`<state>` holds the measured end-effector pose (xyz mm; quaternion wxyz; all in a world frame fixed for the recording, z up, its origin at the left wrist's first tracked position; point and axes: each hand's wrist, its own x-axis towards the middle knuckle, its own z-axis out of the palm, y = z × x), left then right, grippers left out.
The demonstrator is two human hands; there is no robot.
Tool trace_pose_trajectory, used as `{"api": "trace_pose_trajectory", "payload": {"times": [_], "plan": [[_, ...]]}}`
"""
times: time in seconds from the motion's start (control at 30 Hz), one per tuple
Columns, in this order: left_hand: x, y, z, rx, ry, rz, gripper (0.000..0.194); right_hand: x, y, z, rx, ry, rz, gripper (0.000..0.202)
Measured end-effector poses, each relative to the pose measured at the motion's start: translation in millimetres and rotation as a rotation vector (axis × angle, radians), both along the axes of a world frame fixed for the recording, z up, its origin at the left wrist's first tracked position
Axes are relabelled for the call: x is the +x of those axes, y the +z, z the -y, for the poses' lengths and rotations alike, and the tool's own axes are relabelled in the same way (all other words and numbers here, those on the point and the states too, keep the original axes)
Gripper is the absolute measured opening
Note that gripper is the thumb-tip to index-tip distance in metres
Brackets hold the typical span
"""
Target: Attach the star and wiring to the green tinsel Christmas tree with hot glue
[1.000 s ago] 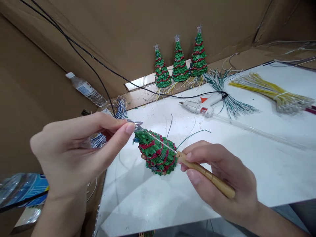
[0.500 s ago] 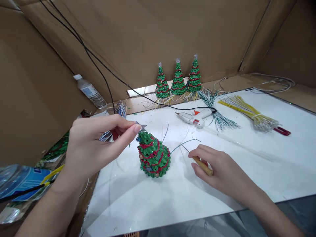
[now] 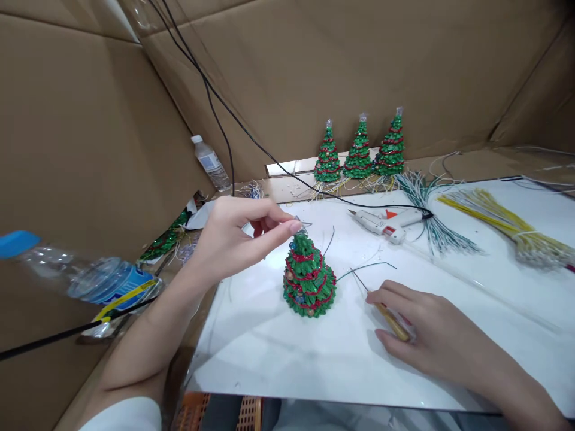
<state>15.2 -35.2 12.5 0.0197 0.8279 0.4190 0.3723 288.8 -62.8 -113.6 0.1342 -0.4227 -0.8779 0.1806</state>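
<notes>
Moved since the first frame: wood-handled tool (image 3: 392, 321), from the star (image 3: 305, 225) at the treetop down to the right of the near tree (image 3: 309, 278). Contents, by descending size:

- White board (image 3: 269, 359), across the near and middle scene.
- Left hand (image 3: 245, 233), thumb and forefinger pinching the star at the near tree's top.
- Right hand (image 3: 417, 329), low over the board, fingers at the tool's handle, thumb apart from it; whether gripped or released cannot be told.
- Blue-capped bottle (image 3: 105, 280), lying at left.
- Yellow-and-white wire bundle (image 3: 503, 221), right.
- Near tree, green with red garlands, upright on the board between the hands.
- Three decorated trees (image 3: 358, 152), in a row, far.
- White glue gun (image 3: 380, 224), right of the near tree, farther back.
- Tool, metal tip pointing far-left.
- Star, pale, partly hidden by fingertips.
</notes>
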Motion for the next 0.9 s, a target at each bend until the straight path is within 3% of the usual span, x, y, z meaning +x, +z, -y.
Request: {"api": "trace_pose_trajectory", "payload": {"times": [0.1,0.2,0.37,0.5,0.67,0.9], "plan": [[-9,5.6,-3,-0.125,-0.059,-0.017,0.005,-1,-0.6,0,0.009,-0.003,-0.018,0.025],[-19,11.8,-5,-0.214,-0.094,-0.062,0.012,-2,-3.7,0,-0.002,0.005,-0.014,0.024],[-31,12.8,-16,-0.299,-0.007,-0.242,0.024,-2,-8.7,-1,-0.007,0.003,-0.018,0.023],[-44,-1.3,-41,-0.644,0.131,-0.640,0.035,-2,-9.4,-2,-0.014,0.017,-0.006,0.022],[-68,-23.0,-72,-0.890,0.155,-0.781,0.028,-3,-6.8,-1,-0.008,-0.004,0.002,0.018],[-79,-43.4,-90,-1.076,0.142,-0.888,0.030,-4,-9.8,0,-0.028,-0.025,-0.021,0.015]]}}
